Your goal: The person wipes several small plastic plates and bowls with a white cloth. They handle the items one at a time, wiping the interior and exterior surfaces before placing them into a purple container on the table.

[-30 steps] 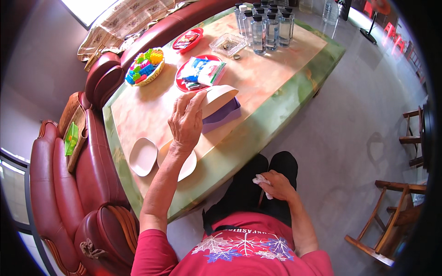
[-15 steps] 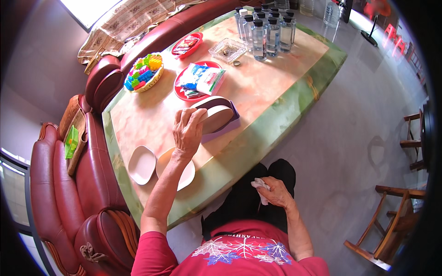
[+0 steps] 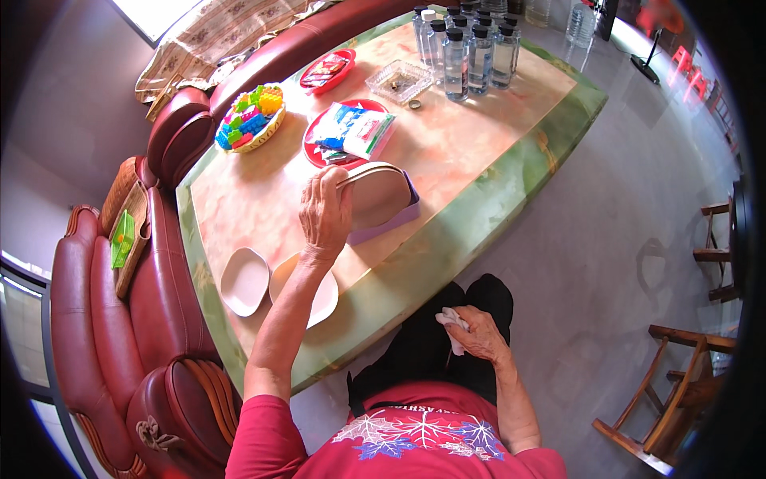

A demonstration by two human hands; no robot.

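Observation:
My left hand [image 3: 323, 211] pinches the rim of an oval beige dish [image 3: 377, 199], which stands on edge in a purple box-like holder [image 3: 389, 226]. Right behind it, the rim of another dish shows, almost flush with it. Two more shallow dishes lie on the table near my left forearm: a pale pinkish dish [image 3: 245, 281] and a whitish dish [image 3: 323, 302] partly hidden under that arm. My right hand [image 3: 479, 334] rests over my lap, closed on a crumpled white cloth [image 3: 452, 321].
Beyond the holder sit a red plate with packets [image 3: 351, 136], a basket of toy bricks [image 3: 254, 120], a smaller red dish [image 3: 329, 72], a glass ashtray [image 3: 399, 81] and several black-capped bottles [image 3: 467, 56]. A red sofa [image 3: 167, 279] flanks the table's left; a wooden stool [image 3: 666, 399] stands right.
The dish in my left hand has shifted up and back against the one behind it, closing the gap between them. My right hand stays with the cloth.

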